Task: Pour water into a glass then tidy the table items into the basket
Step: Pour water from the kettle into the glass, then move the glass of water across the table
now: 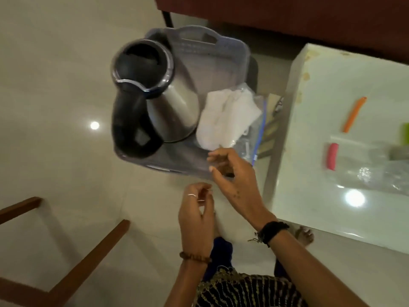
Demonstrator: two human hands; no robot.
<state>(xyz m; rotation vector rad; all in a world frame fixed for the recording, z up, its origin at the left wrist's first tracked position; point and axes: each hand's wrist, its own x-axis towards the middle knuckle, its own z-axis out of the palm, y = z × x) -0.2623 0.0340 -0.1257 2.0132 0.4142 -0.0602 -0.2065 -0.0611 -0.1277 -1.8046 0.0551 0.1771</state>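
A grey plastic basket [232, 52] stands on the floor left of the table. Inside it a steel kettle [155, 103] with a black lid and handle lies beside a zip bag holding white cloth [228, 116]. My right hand [234, 180] hovers over the basket's near rim with fingers loosely curled and nothing in them. My left hand [197, 213] is just below it, also loosely curled and holding nothing. On the white table [332, 218] lie an orange clip [354, 114], a pink clip [332, 156] and a blurred clear plastic item [371, 169].
A green object [405, 134] shows at the table's right edge. A wooden chair frame [88, 251] stands at the lower left. A dark red sofa or bench [287, 14] runs along the top. A bare foot [305, 235] rests on the pale tiled floor.
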